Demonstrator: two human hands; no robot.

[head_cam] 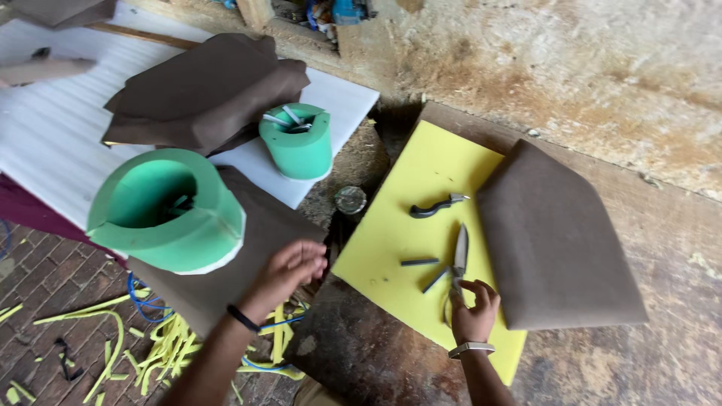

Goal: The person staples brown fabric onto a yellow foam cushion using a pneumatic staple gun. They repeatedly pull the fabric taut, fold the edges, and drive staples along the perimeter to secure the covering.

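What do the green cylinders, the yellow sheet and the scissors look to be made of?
Large green cylinder and small green cylinder: thick matte walls, likely foam, pale cut edge at the base.
Yellow sheet: flat, matte, probably foam too.
Scissors under the right hand: grey shiny blades, apparently steel.

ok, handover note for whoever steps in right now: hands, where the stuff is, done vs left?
Left hand: open, resting on the brown fabric beside the large green foam cylinder.
Right hand: fingers at the handles of the scissors, grip not closed; the scissors lie on the yellow foam sheet.
Also on the sheet: a dark curved tool and two dark sticks.
Done: yellow foam strips lie cut on the floor.
Left: the brown fabric panel lies uncut, apart from both hands.
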